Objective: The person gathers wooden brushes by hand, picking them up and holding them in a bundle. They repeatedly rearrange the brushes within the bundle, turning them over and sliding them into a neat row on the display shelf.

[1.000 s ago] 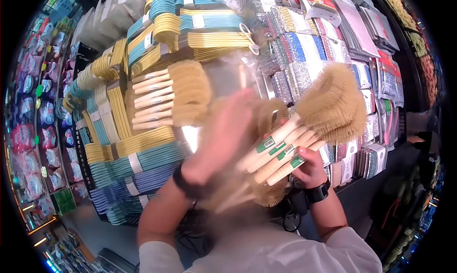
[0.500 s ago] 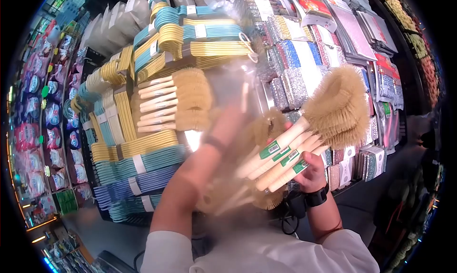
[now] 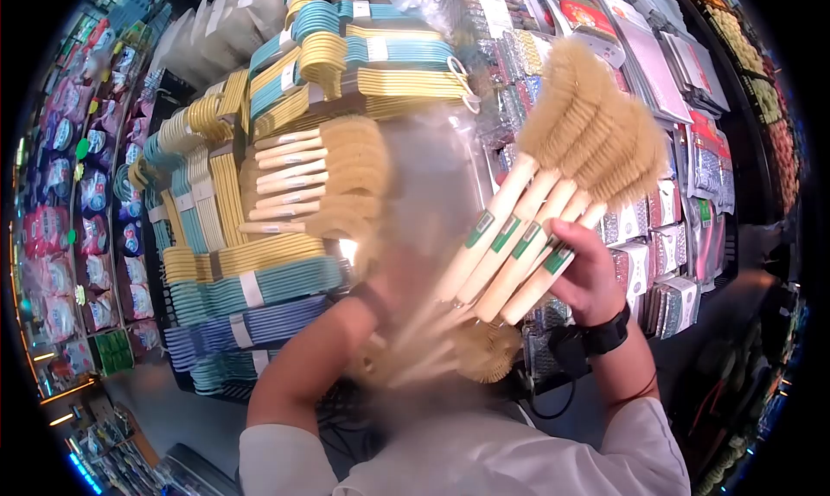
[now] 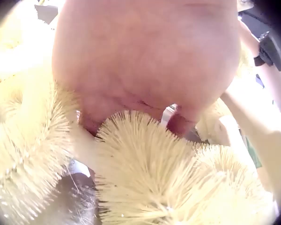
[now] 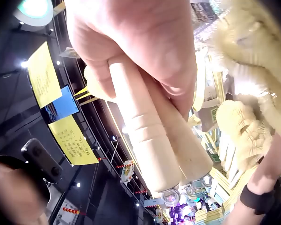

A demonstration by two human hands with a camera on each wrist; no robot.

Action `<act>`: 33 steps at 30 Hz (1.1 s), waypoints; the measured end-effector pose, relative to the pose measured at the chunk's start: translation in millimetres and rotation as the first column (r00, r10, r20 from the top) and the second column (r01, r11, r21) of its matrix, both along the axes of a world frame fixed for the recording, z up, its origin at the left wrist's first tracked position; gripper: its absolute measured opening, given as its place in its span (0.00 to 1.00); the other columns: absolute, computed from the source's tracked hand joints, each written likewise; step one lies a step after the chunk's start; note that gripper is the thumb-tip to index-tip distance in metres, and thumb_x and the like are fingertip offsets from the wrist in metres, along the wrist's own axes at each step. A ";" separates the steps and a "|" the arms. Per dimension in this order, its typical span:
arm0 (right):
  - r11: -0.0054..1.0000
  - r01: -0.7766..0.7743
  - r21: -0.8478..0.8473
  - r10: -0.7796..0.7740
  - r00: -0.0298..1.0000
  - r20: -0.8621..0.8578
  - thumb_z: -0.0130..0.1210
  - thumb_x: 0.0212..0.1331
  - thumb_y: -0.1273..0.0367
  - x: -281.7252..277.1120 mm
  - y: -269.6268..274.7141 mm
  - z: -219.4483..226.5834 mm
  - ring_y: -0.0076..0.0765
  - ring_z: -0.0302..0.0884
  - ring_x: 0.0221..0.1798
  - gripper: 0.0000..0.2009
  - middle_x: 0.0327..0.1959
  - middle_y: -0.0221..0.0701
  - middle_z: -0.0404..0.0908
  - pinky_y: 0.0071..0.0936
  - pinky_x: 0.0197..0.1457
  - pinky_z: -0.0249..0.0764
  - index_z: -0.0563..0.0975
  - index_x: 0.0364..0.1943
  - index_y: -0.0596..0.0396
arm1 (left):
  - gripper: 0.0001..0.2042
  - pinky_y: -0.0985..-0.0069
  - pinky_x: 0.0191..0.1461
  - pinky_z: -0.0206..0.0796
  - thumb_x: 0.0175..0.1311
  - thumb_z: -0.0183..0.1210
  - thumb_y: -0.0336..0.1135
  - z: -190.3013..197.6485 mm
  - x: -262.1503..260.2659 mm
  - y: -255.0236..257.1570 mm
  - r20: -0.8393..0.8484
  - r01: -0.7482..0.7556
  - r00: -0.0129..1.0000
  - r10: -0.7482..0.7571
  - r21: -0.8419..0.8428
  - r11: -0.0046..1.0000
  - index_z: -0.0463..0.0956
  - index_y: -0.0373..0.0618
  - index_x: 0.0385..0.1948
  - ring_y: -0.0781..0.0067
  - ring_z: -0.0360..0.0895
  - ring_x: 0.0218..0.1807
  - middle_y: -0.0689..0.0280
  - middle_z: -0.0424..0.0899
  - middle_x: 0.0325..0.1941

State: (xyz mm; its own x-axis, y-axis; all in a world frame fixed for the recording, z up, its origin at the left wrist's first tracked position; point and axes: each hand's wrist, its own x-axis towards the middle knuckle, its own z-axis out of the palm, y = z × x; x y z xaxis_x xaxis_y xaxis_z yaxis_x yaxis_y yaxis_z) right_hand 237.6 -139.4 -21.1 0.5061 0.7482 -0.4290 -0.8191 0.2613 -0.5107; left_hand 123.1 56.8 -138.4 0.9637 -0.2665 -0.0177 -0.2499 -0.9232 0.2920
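Several bristle brushes (image 3: 592, 133) with pale wooden handles and green labels fan out from my right hand (image 3: 592, 275), which grips them. In the right wrist view, the right hand (image 5: 136, 42) curls round the handles (image 5: 147, 136), whose ends carry metal rings. My left hand (image 3: 393, 275) is blurred at the middle of the head view, left of the held handles. Bristle heads (image 4: 140, 168) cover the fingertips of the left hand (image 4: 145, 56) in the left wrist view, hiding whether they hold anything. More brushes (image 3: 488, 349) lie low in the middle, partly blurred.
A row of brushes (image 3: 350, 172) lies on the left over stacked yellow and blue hangers (image 3: 251, 262). Clear plastic wrapping (image 3: 432, 150) is behind the left hand. Glittery packaged goods (image 3: 635, 280) fill the right side; a shelf of pink and purple packs (image 3: 56, 228) stands far left.
The left hand has drawn back from the plastic wrapping toward the body. The right hand has moved slightly right and up, and its brushes now point more upright and fan wider.
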 end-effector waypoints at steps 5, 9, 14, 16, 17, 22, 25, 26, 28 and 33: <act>0.994 -0.109 0.032 0.108 0.994 0.031 0.50 0.63 0.71 42.0 31.4 -0.8 0.40 0.78 0.53 0.17 0.50 0.41 0.79 0.39 0.59 0.74 0.70 0.55 0.63 | 0.15 0.66 0.52 0.66 0.59 0.51 0.40 60.6 36.0 -2.6 0.230 -0.031 0.973 -0.014 0.190 0.981 0.74 0.44 0.45 0.62 0.73 0.51 0.57 0.76 0.46; 0.994 -0.111 -0.017 0.112 0.994 0.003 0.53 0.61 0.72 47.7 54.9 -14.1 0.39 0.79 0.51 0.17 0.49 0.40 0.79 0.40 0.59 0.74 0.71 0.53 0.64 | 0.17 0.67 0.58 0.63 0.63 0.49 0.39 46.9 53.9 10.4 0.095 0.003 0.995 0.028 -0.311 0.951 0.72 0.44 0.51 0.62 0.71 0.57 0.57 0.74 0.54; 0.987 -0.128 -0.095 0.120 0.988 -0.094 0.53 0.62 0.71 26.8 65.2 -19.4 0.40 0.78 0.52 0.17 0.50 0.41 0.78 0.41 0.59 0.74 0.71 0.53 0.64 | 0.19 0.67 0.64 0.60 0.67 0.46 0.39 -9.9 11.0 26.2 -0.229 -0.236 0.972 0.057 -0.936 0.263 0.70 0.47 0.57 0.61 0.68 0.61 0.60 0.72 0.60; 0.979 -0.172 -0.107 0.156 0.977 -0.142 0.52 0.62 0.70 18.1 71.2 -23.3 0.41 0.78 0.52 0.16 0.50 0.41 0.78 0.39 0.59 0.74 0.72 0.52 0.64 | 0.19 0.68 0.63 0.62 0.67 0.45 0.40 -0.4 -18.7 25.4 -0.270 -0.292 0.956 0.113 -0.908 0.302 0.69 0.46 0.57 0.61 0.69 0.60 0.59 0.73 0.60; 0.979 -0.185 -0.089 0.170 0.974 -0.152 0.53 0.62 0.71 13.5 73.7 -28.1 0.40 0.79 0.51 0.15 0.49 0.41 0.79 0.36 0.59 0.75 0.73 0.51 0.64 | 0.19 0.69 0.62 0.62 0.68 0.45 0.39 7.2 -29.9 23.0 -0.305 -0.330 0.944 0.126 -0.892 0.310 0.69 0.46 0.58 0.62 0.70 0.59 0.59 0.73 0.59; 0.946 -0.303 -0.116 0.286 0.947 -0.145 0.53 0.61 0.71 23.6 92.1 -76.4 0.37 0.79 0.49 0.14 0.46 0.39 0.79 0.35 0.54 0.77 0.73 0.50 0.61 | 0.18 0.74 0.56 0.67 0.70 0.44 0.39 32.6 -36.5 16.4 -0.611 -0.631 0.755 0.238 -0.776 0.009 0.66 0.44 0.59 0.65 0.74 0.53 0.58 0.76 0.55; 0.956 -0.279 -0.086 0.271 0.958 -0.095 0.51 0.62 0.70 19.9 106.4 -61.9 0.40 0.78 0.51 0.17 0.49 0.42 0.78 0.37 0.56 0.74 0.72 0.53 0.61 | 0.18 0.76 0.52 0.70 0.72 0.43 0.39 57.0 -14.3 17.5 -0.856 -0.678 0.437 0.276 -0.515 -0.525 0.64 0.43 0.59 0.67 0.77 0.50 0.57 0.77 0.53; 0.968 -0.241 -0.062 0.237 0.969 -0.070 0.50 0.62 0.70 17.0 111.9 -51.1 0.42 0.77 0.52 0.17 0.50 0.43 0.77 0.38 0.57 0.73 0.71 0.54 0.61 | 0.18 0.77 0.51 0.71 0.72 0.43 0.38 54.9 -11.7 21.8 -0.868 -0.617 0.406 0.288 -0.492 -0.614 0.63 0.43 0.60 0.68 0.78 0.49 0.57 0.78 0.52; 0.955 -0.295 -0.021 0.291 0.951 -0.105 0.50 0.62 0.70 24.1 113.1 -56.5 0.43 0.77 0.53 0.19 0.52 0.44 0.76 0.39 0.59 0.72 0.70 0.56 0.61 | 0.18 0.78 0.49 0.72 0.73 0.43 0.38 14.5 -12.4 45.7 -0.788 -0.481 0.529 0.315 -0.584 -0.653 0.62 0.43 0.60 0.69 0.79 0.48 0.56 0.78 0.51; 0.956 -0.287 -0.063 0.279 0.954 -0.111 0.50 0.61 0.70 31.3 118.4 -72.3 0.43 0.77 0.53 0.18 0.51 0.43 0.76 0.40 0.58 0.72 0.71 0.55 0.61 | 0.16 0.76 0.46 0.71 0.72 0.45 0.39 4.7 -17.6 61.8 -0.654 -0.457 0.605 0.455 -0.753 -0.474 0.66 0.43 0.56 0.71 0.78 0.45 0.57 0.78 0.49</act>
State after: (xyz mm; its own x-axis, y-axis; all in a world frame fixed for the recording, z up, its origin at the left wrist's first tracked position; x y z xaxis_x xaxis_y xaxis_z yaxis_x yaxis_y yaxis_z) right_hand 268.8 -21.0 -93.3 0.2299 0.8169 -0.5289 -0.9013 -0.0263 -0.4324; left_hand 105.5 118.6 -133.8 0.7161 0.5514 -0.4281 0.0803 0.5441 0.8351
